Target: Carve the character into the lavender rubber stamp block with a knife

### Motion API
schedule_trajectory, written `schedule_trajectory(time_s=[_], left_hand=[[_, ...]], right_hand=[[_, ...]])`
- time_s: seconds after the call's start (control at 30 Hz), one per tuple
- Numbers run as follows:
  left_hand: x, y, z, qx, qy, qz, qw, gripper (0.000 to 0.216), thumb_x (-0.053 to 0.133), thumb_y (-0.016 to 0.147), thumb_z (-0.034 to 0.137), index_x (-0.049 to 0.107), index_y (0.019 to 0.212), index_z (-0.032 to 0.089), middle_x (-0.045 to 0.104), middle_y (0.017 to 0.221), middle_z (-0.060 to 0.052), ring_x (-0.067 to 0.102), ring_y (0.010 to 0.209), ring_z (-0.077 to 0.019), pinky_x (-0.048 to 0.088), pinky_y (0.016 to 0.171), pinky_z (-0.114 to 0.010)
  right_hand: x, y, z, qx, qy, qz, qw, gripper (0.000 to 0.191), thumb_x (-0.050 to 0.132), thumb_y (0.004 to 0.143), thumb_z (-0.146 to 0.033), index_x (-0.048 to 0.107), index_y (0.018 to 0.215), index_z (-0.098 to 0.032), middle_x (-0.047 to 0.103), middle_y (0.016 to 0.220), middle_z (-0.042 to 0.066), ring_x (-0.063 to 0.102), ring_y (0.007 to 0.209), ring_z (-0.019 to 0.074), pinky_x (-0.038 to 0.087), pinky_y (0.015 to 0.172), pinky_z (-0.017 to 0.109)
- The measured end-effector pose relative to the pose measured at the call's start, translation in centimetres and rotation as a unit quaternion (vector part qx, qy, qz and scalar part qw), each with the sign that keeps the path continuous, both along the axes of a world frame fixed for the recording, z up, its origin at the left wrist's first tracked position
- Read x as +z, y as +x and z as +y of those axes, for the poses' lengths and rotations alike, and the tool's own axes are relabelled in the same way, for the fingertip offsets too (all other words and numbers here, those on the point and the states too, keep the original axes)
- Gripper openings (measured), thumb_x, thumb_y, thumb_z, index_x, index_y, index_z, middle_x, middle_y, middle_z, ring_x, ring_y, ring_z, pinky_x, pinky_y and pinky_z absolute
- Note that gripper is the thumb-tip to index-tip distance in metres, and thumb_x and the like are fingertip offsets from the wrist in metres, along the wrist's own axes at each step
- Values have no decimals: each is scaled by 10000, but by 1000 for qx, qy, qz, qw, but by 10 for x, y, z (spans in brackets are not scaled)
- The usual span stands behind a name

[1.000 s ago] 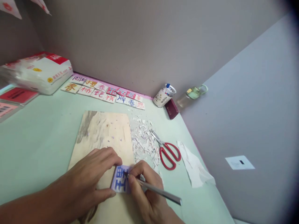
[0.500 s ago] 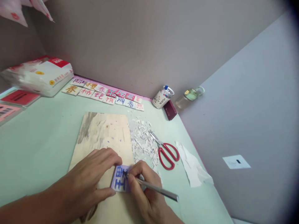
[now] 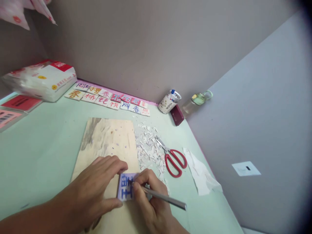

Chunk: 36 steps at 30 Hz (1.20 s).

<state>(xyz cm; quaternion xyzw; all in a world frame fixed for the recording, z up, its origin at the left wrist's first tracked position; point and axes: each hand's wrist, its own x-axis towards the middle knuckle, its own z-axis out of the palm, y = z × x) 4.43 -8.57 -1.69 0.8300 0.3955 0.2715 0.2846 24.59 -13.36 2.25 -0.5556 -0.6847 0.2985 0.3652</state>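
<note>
A small square tile (image 3: 126, 191) with blue characters on a pale purple and white face lies on the wooden board (image 3: 110, 138). My left hand (image 3: 97, 187) grips it, with the thumb at its near left corner and the fingertips at its far edge. Held like a pen in my right hand (image 3: 152, 196) is a slim craft knife with a silver metal handle (image 3: 168, 199). Its dark tip meets the tile's face among the blue strokes. The right fingers rest by the tile's right edge and cover part of it.
White shavings (image 3: 149, 146) are scattered right of the board, beside red-handled scissors (image 3: 172, 159) and a crumpled tissue (image 3: 201, 175). Rows of character tiles (image 3: 109, 99) lie behind. A can (image 3: 168, 103), a dark red box (image 3: 177, 115), a bottle (image 3: 193, 105) and a tissue pack (image 3: 48, 81) stand farther back.
The tile has shifted very slightly to the right, and the left thumb has moved a little with it. The knife tip stays on the tile with hardly any movement.
</note>
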Motion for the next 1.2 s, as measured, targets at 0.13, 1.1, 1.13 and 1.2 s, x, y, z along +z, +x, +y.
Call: schedule_trajectory(time_s=[0.13,1.1,1.13,1.2], left_hand=[[-5,4,-7,-5,68,11,998,759,858,714,288,427,1338,322,649,1255,-18,598,1155,-290,402,1050,-404],[11,7,-4,-36,22,24,999,275,649,879,241,560,1138,263,648,1017,-9,582,926,-230,446,840,-339],[10,6,-4,-34,37,25,998,320,635,877,239,546,1183,271,657,1076,-16,596,980,-241,451,886,-354],[9,1,-4,-33,68,24,997,430,606,867,209,507,1276,295,652,1192,-23,603,1093,-252,440,985,-374]], right_hand=[[0,-3,-1,-10,14,20,1000,168,481,976,-212,494,808,-213,527,680,-25,488,585,120,363,548,247],[-4,1,-9,-15,-31,43,998,163,530,966,-227,534,804,-209,567,717,11,520,665,160,382,593,277],[-4,0,-8,-21,-29,46,998,169,530,963,-227,531,796,-210,567,708,10,521,663,161,380,590,277],[-2,-1,-8,-24,-30,51,998,174,534,961,-231,529,788,-211,571,696,8,521,658,161,378,588,277]])
